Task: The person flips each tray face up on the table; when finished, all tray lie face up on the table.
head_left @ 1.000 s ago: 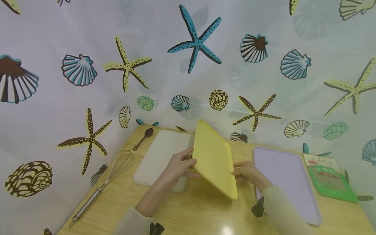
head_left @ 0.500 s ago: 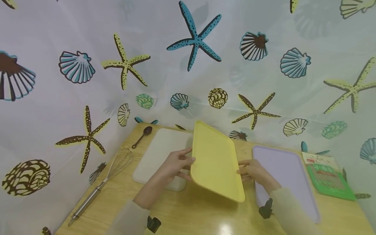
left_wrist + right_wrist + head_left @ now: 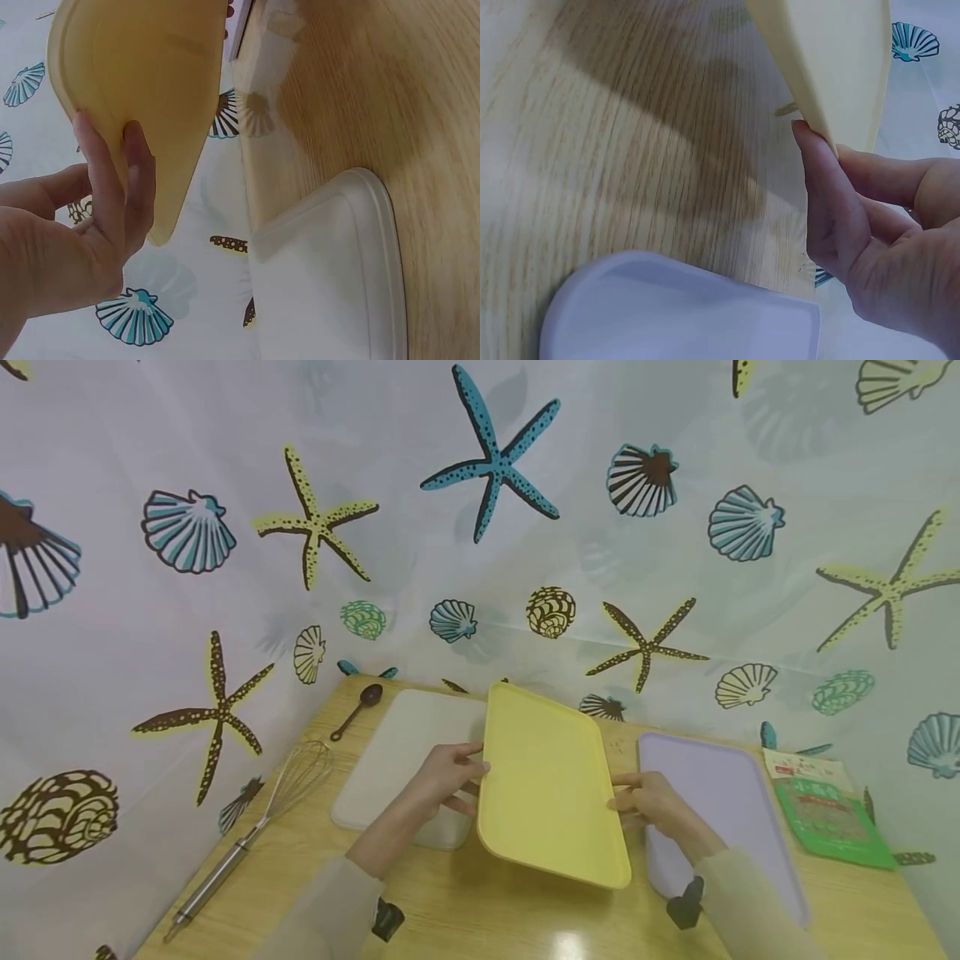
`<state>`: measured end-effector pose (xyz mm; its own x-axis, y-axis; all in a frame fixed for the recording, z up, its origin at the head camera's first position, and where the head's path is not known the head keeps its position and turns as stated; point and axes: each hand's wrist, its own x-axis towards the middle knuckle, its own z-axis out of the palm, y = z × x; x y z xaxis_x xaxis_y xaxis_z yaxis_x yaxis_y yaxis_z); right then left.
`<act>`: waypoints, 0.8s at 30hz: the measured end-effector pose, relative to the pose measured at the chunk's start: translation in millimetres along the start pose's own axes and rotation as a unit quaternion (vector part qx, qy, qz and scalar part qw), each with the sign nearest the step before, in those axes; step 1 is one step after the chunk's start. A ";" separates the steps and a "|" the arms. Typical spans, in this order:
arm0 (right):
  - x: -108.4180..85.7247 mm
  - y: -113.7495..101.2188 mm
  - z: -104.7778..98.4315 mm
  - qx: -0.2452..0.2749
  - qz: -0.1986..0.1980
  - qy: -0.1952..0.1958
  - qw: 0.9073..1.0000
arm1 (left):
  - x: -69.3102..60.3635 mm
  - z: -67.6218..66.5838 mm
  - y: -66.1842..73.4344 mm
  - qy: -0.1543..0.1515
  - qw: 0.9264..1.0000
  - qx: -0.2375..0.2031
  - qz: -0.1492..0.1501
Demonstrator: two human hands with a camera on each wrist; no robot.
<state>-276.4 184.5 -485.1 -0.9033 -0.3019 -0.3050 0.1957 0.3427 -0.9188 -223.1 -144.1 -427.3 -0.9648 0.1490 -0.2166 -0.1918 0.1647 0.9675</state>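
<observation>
A yellow rectangular tray [image 3: 551, 785] is held up off the wooden table, its inner face tilted toward me. My left hand [image 3: 444, 781] grips its left edge; in the left wrist view, fingers [image 3: 139, 176] lie against the tray's underside. At the right edge my right hand [image 3: 654, 806] pinches the rim between thumb and fingers, as the right wrist view shows. Under and beside the left hand lies a white tray [image 3: 408, 760], flat on the table. A lilac tray [image 3: 720, 810] rests to the right, partly behind my right wrist.
On the left lie a metal whisk [image 3: 247, 843] and a dark brown spoon [image 3: 358, 710]. A green and white food packet [image 3: 828, 814] lies at the far right. A shell-and-starfish patterned curtain [image 3: 510, 568] borders the wooden table [image 3: 465, 918] at the back and left.
The yellow tray has turned to show more of its inner face and its lower edge has shifted right. My right hand has moved right with it; both hands keep their hold.
</observation>
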 end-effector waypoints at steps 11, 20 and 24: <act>-4.8 3.1 -4.9 0.016 -0.006 0.021 1.000 | 16.8 -3.9 -8.3 0.008 0.999 0.036 -0.026; -6.1 -0.3 -12.5 0.011 0.011 0.053 0.998 | 36.5 0.9 -14.7 0.011 0.997 0.069 -0.035; -6.8 -1.3 -16.0 0.009 0.015 0.059 0.998 | 43.8 5.7 -17.8 0.016 0.996 0.088 -0.031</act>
<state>-276.6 200.4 -477.8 -0.9352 -0.1847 -0.3020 0.2294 0.3336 -0.9144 -261.0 -134.9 -454.7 -0.9579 0.1032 -0.2677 -0.2186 0.3417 0.9140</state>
